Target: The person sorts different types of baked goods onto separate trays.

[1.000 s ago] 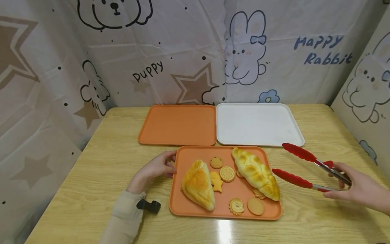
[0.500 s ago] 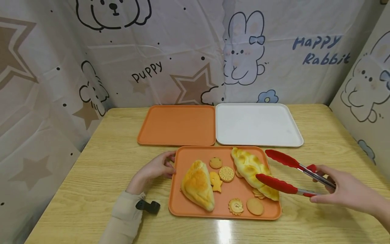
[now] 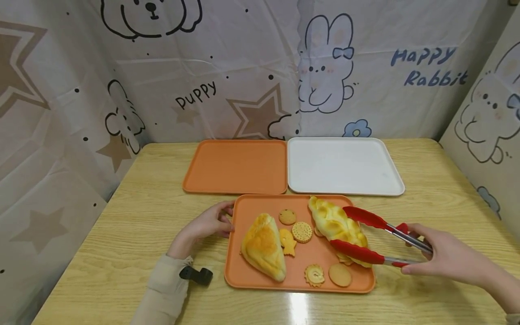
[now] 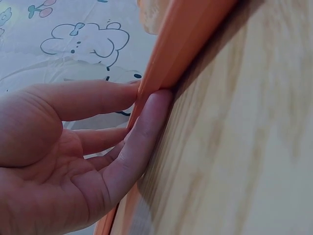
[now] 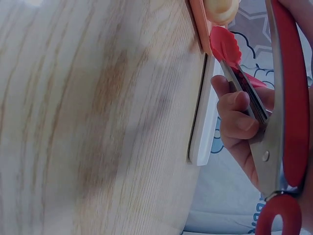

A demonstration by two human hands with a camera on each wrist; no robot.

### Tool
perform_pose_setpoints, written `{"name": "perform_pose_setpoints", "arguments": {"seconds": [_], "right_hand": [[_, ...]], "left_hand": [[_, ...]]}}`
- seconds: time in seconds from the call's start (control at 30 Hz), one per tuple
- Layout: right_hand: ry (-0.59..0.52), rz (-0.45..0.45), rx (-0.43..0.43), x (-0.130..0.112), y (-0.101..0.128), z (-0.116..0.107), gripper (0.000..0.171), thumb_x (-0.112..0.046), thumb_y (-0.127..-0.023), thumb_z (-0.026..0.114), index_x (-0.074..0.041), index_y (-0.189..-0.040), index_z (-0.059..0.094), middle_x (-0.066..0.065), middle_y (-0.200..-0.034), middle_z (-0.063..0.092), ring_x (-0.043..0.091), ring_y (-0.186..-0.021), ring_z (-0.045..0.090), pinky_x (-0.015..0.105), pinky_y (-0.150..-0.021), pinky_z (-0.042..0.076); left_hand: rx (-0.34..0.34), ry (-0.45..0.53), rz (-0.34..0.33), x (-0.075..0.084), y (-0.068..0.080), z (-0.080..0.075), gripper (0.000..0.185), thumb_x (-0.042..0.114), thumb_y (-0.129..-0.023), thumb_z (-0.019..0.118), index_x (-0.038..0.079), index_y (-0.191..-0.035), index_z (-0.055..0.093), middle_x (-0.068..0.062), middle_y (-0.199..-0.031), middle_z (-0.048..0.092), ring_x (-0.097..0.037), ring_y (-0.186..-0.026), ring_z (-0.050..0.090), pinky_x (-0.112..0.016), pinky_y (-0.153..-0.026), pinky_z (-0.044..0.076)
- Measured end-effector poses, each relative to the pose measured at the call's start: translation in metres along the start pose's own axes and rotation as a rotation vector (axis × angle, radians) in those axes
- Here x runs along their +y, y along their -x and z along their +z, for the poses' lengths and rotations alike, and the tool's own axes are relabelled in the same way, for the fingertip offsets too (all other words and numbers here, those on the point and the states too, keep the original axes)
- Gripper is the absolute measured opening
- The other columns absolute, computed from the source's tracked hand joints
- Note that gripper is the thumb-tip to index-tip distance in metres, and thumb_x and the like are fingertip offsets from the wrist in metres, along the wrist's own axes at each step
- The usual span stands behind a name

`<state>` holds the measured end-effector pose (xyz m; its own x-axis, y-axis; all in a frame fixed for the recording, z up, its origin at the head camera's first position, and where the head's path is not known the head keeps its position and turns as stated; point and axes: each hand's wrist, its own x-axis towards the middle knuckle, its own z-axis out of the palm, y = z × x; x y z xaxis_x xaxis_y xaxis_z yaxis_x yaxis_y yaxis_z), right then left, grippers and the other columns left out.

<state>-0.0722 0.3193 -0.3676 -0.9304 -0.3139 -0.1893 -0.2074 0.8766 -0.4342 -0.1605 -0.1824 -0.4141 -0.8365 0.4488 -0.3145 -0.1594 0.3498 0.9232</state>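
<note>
Gripping red tongs (image 3: 359,253) in right hand (image 3: 447,255), left hand (image 3: 208,222) pinching one tray (image 3: 256,204) of three, two breads (image 3: 264,248) atop

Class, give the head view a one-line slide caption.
Right-hand grip on red-tipped tongs, spread over a braided loaf; left-hand grip on the edge of the front orange tray.

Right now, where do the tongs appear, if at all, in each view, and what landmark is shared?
Head: the tongs, right of centre, lower half.
Left wrist: not in it.
Right wrist: along the right side.
Shared landmark: the near orange tray, only partly visible from both wrists.
</note>
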Motion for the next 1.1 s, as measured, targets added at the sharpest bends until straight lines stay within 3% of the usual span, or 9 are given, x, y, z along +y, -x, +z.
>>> {"name": "perform_pose_setpoints", "arguments": {"seconds": [0.3,0.6,0.9,1.1], "right_hand": [[0.053,-0.004,0.012,-0.003,-0.004,0.001,0.085,-0.050,-0.064,0.076,-0.001,-0.125,0.044,-0.003,-0.065,0.043,0.002,-0.054,0.033,0.020,-0.046,0.026],[0.086,-0.069,0.094,-0.005,-0.006,-0.002,0.078,-0.050,-0.062,0.077,-0.005,-0.120,0.050,-0.007,-0.060,0.042,0.000,-0.051,0.033,0.018,-0.045,0.026],[0.143,-0.128,0.175,-0.009,-0.012,-0.004,0.074,-0.050,-0.061,0.078,-0.008,-0.116,0.053,-0.009,-0.059,0.040,-0.001,-0.050,0.031,0.018,-0.045,0.026],[0.136,-0.135,0.165,-0.010,-0.023,-0.007,0.074,-0.050,-0.062,0.077,-0.007,-0.117,0.052,-0.007,-0.067,0.049,0.000,-0.051,0.032,0.018,-0.045,0.026]], "left_hand": [[-0.012,0.003,0.021,-0.003,0.004,-0.001,0.072,-0.002,-0.082,0.061,0.001,-0.142,0.022,-0.021,-0.115,0.037,-0.017,-0.079,0.052,-0.034,-0.067,0.055],[-0.006,0.032,0.024,-0.005,-0.001,-0.002,0.072,-0.003,-0.081,0.060,0.001,-0.142,0.022,-0.020,-0.117,0.037,-0.016,-0.079,0.052,-0.032,-0.067,0.055],[-0.011,0.012,0.052,-0.008,-0.001,-0.001,0.069,-0.002,-0.082,0.059,-0.006,-0.140,0.023,-0.020,-0.116,0.038,-0.013,-0.078,0.053,-0.029,-0.066,0.055],[-0.007,0.008,0.046,-0.008,-0.001,-0.001,0.071,-0.002,-0.082,0.059,-0.005,-0.142,0.020,-0.022,-0.119,0.037,-0.014,-0.080,0.053,-0.032,-0.068,0.055]]}}
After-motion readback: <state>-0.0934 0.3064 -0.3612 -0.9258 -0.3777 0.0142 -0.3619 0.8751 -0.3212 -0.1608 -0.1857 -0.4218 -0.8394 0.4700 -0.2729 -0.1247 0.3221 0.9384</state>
